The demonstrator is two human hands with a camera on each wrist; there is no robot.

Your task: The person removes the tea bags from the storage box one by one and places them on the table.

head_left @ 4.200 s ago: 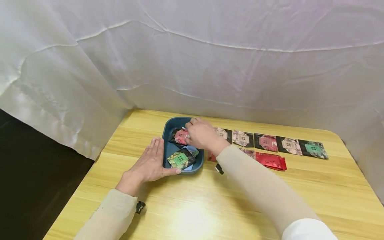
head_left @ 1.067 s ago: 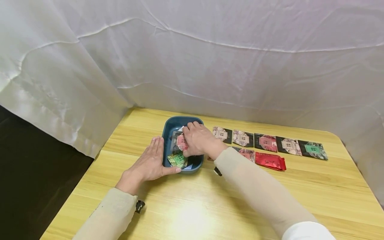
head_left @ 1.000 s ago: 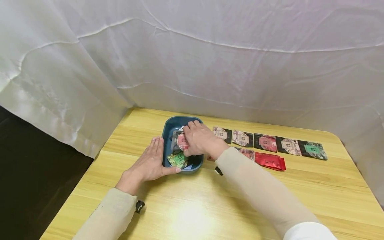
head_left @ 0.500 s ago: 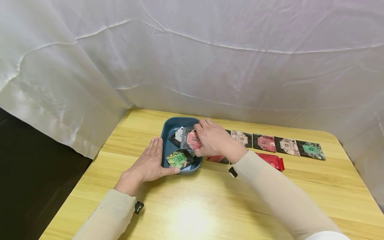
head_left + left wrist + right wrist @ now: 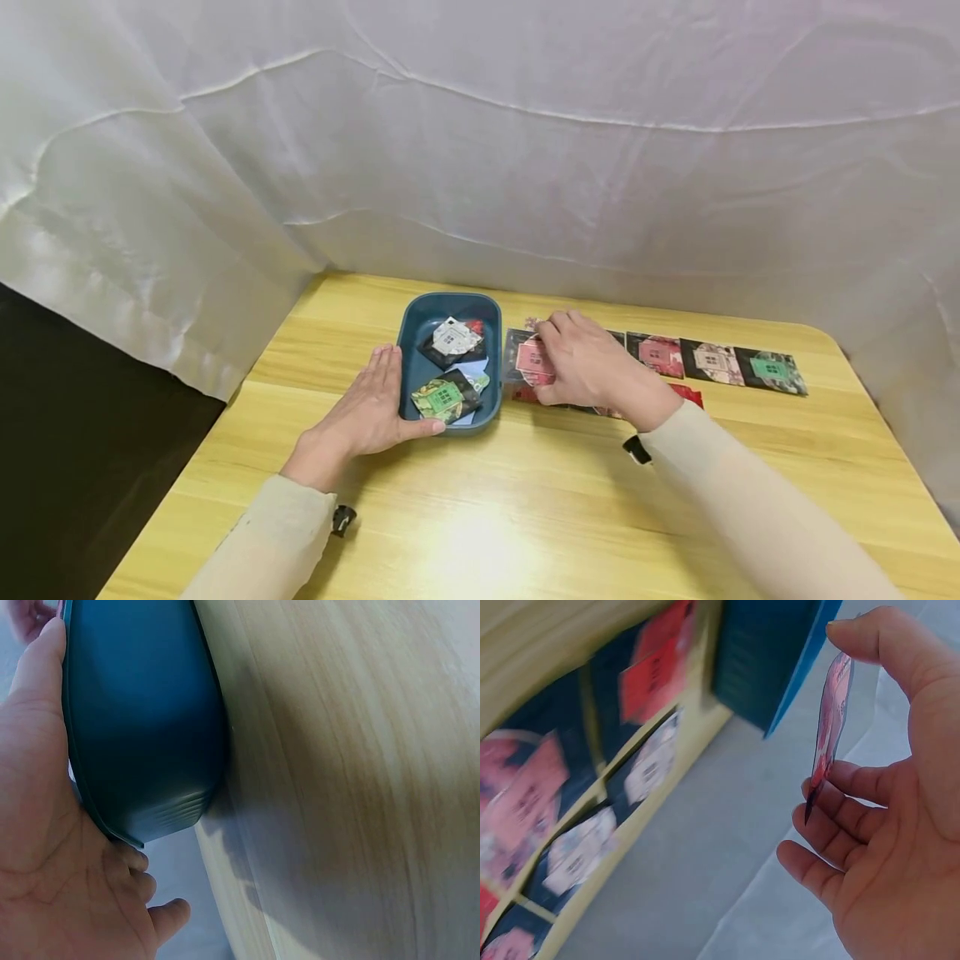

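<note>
My right hand [image 5: 596, 362] pinches a dark sachet with a pink label [image 5: 531, 358] just right of the blue box [image 5: 491, 392], above the table. In the right wrist view this sachet [image 5: 831, 724] is seen edge-on, between thumb and fingers. My left hand [image 5: 363, 412] rests against the box's left side with straight fingers, its thumb along the front rim. Inside the box lie a white-labelled sachet [image 5: 455, 337], a green-labelled sachet [image 5: 444, 399] and pale blue pieces partly underneath. The left wrist view shows the box's outer wall [image 5: 142, 712] beside my palm.
Right of the box, sachets lie in two rows, partly hidden by my right hand. The back row ends with a green-labelled sachet [image 5: 772, 370]; a shiny red packet [image 5: 688, 394] lies in the front row. White cloth [image 5: 525, 192] hangs behind the wooden table [image 5: 562, 517].
My right hand has lifted the pink-labelled sachet out of the box and carried it right, past the rim. The white-labelled sachet in the box is now uncovered. My left hand has stayed at the box.
</note>
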